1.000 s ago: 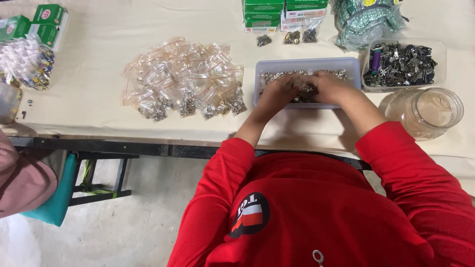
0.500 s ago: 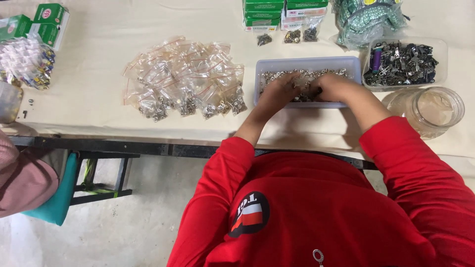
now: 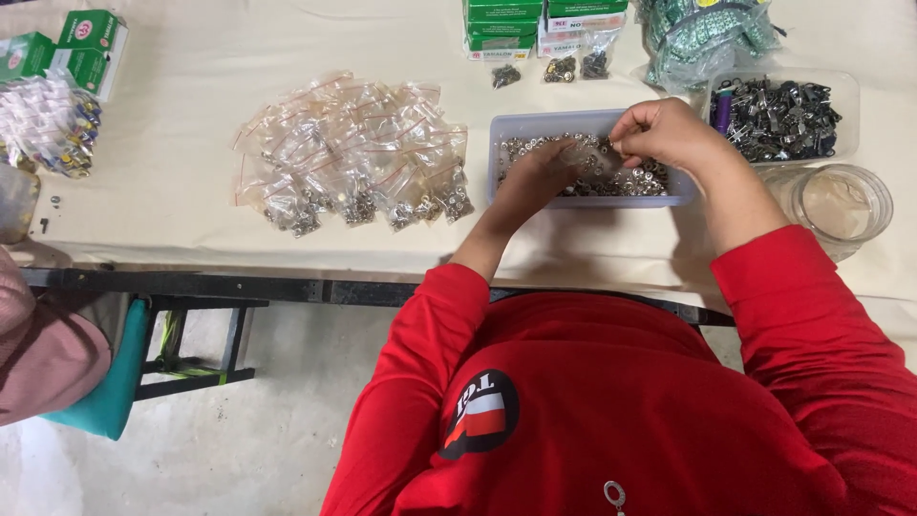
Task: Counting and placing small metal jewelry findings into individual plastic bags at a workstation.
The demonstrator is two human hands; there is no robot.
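A clear plastic tray (image 3: pixel 499 134) of small silver metal fasteners sits on the cream-covered table in front of me. My left hand (image 3: pixel 540 172) reaches into the tray and holds a small clear bag (image 3: pixel 590 161) over the fasteners. My right hand (image 3: pixel 669 134) hovers at the tray's right end, its fingers curled and pinched together right beside the bag. What the fingertips pinch is too small to make out. Both of my sleeves are red.
A heap of small filled clear bags (image 3: pixel 353 158) lies left of the tray. Green boxes (image 3: pixel 501 24), a tray of dark metal parts (image 3: pixel 783 115), a glass jar (image 3: pixel 841 201) and a bag of green items (image 3: pixel 707 33) surround it. Another person's pink sleeve (image 3: pixel 38 354) shows at the left.
My right hand has lifted out of the tray and moved to its right end. My left hand stays in the tray, now with the small bag showing.
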